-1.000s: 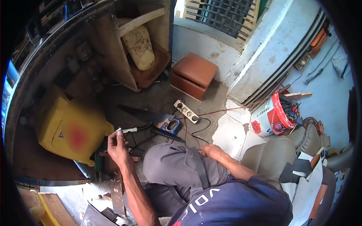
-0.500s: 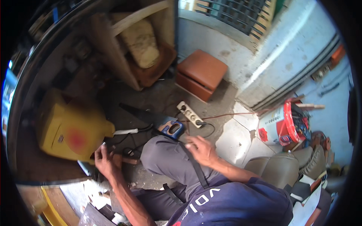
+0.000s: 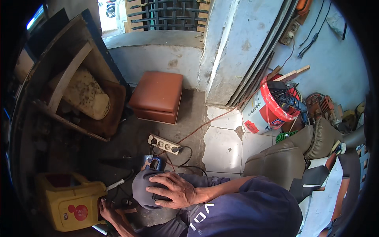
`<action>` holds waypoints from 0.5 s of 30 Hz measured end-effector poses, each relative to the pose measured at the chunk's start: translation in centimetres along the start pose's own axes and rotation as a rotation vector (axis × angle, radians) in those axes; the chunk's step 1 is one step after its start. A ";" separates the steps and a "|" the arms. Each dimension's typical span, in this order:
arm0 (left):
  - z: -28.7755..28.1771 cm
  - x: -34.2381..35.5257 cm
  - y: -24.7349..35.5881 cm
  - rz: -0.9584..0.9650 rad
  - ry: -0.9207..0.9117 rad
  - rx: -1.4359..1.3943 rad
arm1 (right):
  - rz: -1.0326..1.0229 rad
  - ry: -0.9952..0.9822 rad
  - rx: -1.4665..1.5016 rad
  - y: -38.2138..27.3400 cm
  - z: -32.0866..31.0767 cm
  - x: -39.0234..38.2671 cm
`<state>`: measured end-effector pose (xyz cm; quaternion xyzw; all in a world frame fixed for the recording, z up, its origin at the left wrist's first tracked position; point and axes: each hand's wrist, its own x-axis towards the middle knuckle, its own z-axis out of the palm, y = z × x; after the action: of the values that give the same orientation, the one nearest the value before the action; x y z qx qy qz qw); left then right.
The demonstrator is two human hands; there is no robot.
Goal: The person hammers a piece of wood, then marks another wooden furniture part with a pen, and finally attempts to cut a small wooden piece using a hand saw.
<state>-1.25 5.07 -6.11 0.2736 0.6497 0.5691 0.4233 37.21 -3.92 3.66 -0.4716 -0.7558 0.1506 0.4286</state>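
My left hand (image 3: 108, 211) is at the right side of a yellow plastic box-like case (image 3: 59, 197) with a red round sticker. Its fingers are bent close together, and whatever they pinch is too small to make out. My right hand (image 3: 173, 191) lies over my raised knee (image 3: 144, 187) with its fingers apart, holding nothing; a dark strap or patch shows under the palm. Just beyond the knee lies a handsaw (image 3: 154, 162) with a blue and brown handle, its dark blade pointing left. A white stick-like piece (image 3: 115, 184) lies between the case and the saw.
A white power strip (image 3: 165, 144) with plugged cords lies beyond the saw. Behind it stand a brown padded stool (image 3: 156, 96) and a wooden chair frame (image 3: 71, 75). At right are a red-and-white bucket (image 3: 258, 112) of tools and cables and a grey-brown cushioned seat (image 3: 280, 154).
My view has swung, so the surroundings sit differently in the picture. My right hand has come down onto the knee. My left hand has come up against the yellow case's side.
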 end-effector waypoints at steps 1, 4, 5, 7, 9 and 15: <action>0.1 -0.1 0.0 -0.004 -0.006 0.010 | 0.001 0.004 0.006 0.1 -0.1 -0.1; 0.4 -0.5 0.4 0.012 0.019 0.070 | 0.005 0.012 0.018 0.2 -0.3 -0.4; 0.5 -0.6 0.3 0.013 -0.006 0.060 | 0.010 0.010 0.017 0.2 -0.2 -0.7; 0.8 -1.1 0.4 0.020 -0.050 0.044 | 0.014 0.013 0.025 0.3 -0.6 -1.0; 1.8 -2.0 0.8 0.026 -0.043 0.052 | 0.010 0.022 0.032 0.7 -1.3 -1.2; 2.2 -3.5 2.2 0.053 0.008 -0.031 | -0.014 -0.021 0.051 1.6 -1.2 0.7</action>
<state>2.11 3.76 -3.14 0.2819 0.6352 0.5910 0.4096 38.95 -2.69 3.73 -0.4537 -0.7595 0.1717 0.4334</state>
